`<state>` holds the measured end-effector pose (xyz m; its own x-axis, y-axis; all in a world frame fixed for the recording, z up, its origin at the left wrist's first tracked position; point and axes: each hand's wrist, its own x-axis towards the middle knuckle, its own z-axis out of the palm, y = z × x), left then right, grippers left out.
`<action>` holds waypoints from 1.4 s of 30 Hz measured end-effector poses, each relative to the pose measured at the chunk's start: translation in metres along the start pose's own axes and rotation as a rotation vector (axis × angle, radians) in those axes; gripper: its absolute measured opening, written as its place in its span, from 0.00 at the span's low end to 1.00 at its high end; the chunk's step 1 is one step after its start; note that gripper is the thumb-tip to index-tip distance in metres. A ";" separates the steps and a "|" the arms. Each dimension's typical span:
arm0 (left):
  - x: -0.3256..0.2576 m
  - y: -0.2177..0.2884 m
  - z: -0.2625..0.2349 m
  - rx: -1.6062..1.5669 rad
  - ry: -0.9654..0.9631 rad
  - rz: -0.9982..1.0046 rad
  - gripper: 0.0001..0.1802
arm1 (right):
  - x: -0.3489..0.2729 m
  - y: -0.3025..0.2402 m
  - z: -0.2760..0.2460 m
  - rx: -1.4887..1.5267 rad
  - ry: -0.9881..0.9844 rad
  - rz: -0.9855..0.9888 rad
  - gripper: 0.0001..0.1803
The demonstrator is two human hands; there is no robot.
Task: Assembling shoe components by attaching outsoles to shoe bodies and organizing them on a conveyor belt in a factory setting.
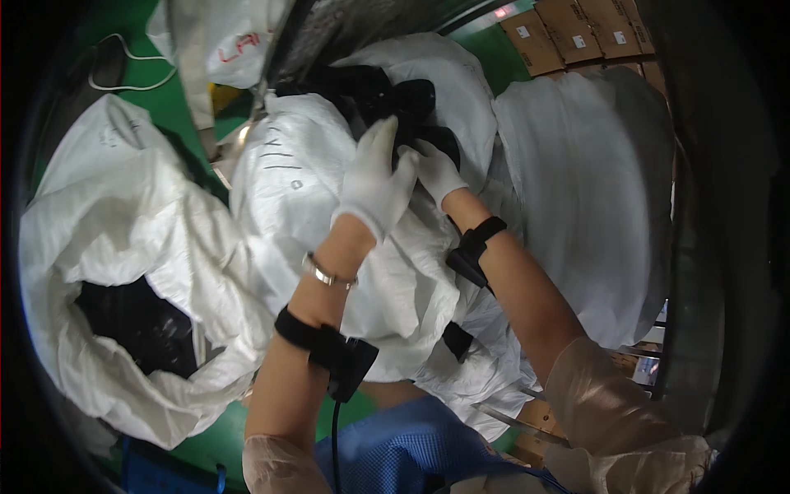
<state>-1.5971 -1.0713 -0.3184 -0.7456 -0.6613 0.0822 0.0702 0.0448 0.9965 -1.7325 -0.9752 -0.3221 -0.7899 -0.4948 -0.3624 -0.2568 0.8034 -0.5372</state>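
Both hands, in white gloves, are over the open mouth of a white woven sack (304, 156) filled with dark black pieces (362, 86). My left hand (374, 181) has its fingers stretched out and the thumb apart, lying against the black pieces at the sack's mouth. Close beside it, my right hand (436, 171) has its fingers bent around the edge of a smooth, rounded black piece (443, 142). The exact kind of these pieces cannot be made out. The fingertips of the right hand are partly hidden.
Another open white sack (140, 218) with black contents (140, 325) stands at the left. A full white sack (584, 198) is at the right, with stacked brown cartons (576, 37) behind it. A dark metal edge (288, 41) rises beyond the middle sack. The floor (197, 445) is green.
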 end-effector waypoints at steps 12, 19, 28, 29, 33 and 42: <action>0.006 -0.056 0.005 0.177 -0.115 -0.307 0.41 | -0.060 0.018 -0.006 -0.097 0.015 -0.318 0.24; 0.010 -0.040 0.001 0.326 -0.138 -0.486 0.39 | 0.011 0.067 -0.077 -0.178 0.185 0.061 0.23; 0.037 -0.053 0.049 1.017 -0.490 -0.179 0.15 | 0.010 0.054 -0.036 0.697 0.037 0.351 0.26; 0.050 -0.053 0.051 1.018 -0.605 -0.211 0.15 | 0.006 0.053 -0.039 0.732 0.039 0.410 0.27; 0.080 -0.051 0.057 0.886 -0.778 -0.410 0.17 | 0.006 0.077 -0.040 0.896 0.056 0.410 0.27; 0.036 -0.009 0.011 0.027 -0.318 -0.181 0.25 | -0.062 0.024 -0.086 0.598 0.366 -0.010 0.15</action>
<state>-1.6322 -1.0872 -0.3242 -0.9133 -0.3949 -0.0994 -0.0958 -0.0288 0.9950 -1.7372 -0.8968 -0.2468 -0.9529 -0.2732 -0.1317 0.0025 0.4270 -0.9042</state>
